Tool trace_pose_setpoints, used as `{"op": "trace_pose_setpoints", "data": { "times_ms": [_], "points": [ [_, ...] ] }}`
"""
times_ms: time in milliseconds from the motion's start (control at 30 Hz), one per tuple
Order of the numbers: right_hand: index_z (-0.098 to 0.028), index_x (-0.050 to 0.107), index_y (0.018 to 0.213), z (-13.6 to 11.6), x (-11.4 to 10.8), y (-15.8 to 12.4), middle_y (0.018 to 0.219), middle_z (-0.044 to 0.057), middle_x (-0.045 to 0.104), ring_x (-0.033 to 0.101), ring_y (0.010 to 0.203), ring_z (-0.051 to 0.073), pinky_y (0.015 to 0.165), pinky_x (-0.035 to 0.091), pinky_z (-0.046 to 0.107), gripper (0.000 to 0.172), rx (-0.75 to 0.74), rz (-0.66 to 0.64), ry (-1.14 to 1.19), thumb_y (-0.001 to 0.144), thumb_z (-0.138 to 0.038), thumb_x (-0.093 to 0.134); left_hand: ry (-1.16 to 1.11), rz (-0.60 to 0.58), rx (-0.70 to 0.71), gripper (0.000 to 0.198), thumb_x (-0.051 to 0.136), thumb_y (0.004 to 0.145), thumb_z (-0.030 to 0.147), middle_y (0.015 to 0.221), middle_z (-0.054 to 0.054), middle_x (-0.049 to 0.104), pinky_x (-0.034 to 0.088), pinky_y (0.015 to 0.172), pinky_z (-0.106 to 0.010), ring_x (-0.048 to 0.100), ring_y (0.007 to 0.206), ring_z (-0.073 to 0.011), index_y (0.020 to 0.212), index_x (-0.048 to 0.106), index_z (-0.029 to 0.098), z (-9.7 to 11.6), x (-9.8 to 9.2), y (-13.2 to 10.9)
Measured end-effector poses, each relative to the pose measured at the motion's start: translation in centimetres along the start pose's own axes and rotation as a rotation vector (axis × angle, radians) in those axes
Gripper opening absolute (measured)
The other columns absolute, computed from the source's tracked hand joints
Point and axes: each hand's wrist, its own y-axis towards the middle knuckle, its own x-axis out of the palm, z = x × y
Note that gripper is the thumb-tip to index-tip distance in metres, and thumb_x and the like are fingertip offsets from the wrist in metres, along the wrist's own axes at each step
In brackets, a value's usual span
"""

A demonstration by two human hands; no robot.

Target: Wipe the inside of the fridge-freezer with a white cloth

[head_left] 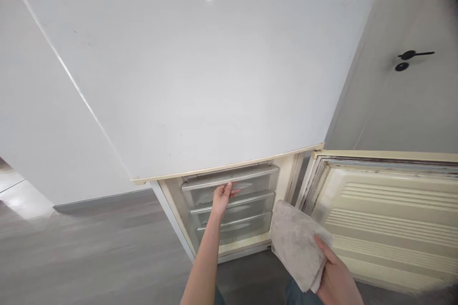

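Note:
A white fridge [200,81] stands before me, its upper door closed and its lower freezer door [386,214] swung open to the right. Inside are three clear freezer drawers [250,200] stacked one above another. My left hand [222,196] reaches to the front of the top drawer, fingers curled onto its handle lip. My right hand [334,274] is low at the right, closed on a folded grey cloth [295,243] held in front of the freezer opening.
Grey wood-look floor [89,252] spreads to the left of the fridge. A white wall [32,124] lies at the left. At the right is a pale door [411,100] with a black lever handle [411,55].

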Motion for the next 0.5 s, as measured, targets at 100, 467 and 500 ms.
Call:
{"op": "trace_pose_setpoints", "data": {
  "times_ms": [100, 467, 500],
  "points": [
    [-0.022, 0.041, 0.142, 0.4, 0.2, 1.3, 0.129, 0.009, 0.058, 0.054, 0.119, 0.022, 0.099, 0.048, 0.041, 0.063, -0.118, -0.050, -0.063, 0.085, -0.049, 0.048, 0.011, 0.006, 0.000, 0.053, 0.055, 0.071, 0.062, 0.114, -0.014, 0.072, 0.055, 0.075, -0.035, 0.072, 0.084, -0.0231, 0.091, 0.067, 0.015, -0.1, 0.1, -0.3],
    [-0.018, 0.020, 0.150, 1.1, 12.3, 9.0, 0.155, 0.008, 0.022, 0.021, 0.141, 0.025, 0.114, 0.021, 0.040, 0.071, -0.912, -0.012, -0.485, 0.092, -0.058, 0.032, 0.275, 0.234, -0.113, 0.046, 0.053, 0.072, 0.059, 0.091, -0.013, 0.077, 0.053, 0.087, -0.042, 0.070, 0.090, -0.0260, 0.086, 0.067, 0.018, -9.2, -4.7, -14.2],
    [-0.018, 0.017, 0.151, 1.8, 13.3, 9.9, 0.157, 0.008, 0.013, 0.013, 0.143, 0.027, 0.115, 0.018, 0.045, 0.070, -1.014, -0.014, -0.574, 0.093, -0.056, 0.028, 0.318, 0.271, -0.145, 0.041, 0.053, 0.073, 0.057, 0.089, -0.012, 0.078, 0.053, 0.088, -0.043, 0.070, 0.091, -0.0276, 0.083, 0.068, 0.020, -10.3, -5.8, -16.2]
  ]
}}
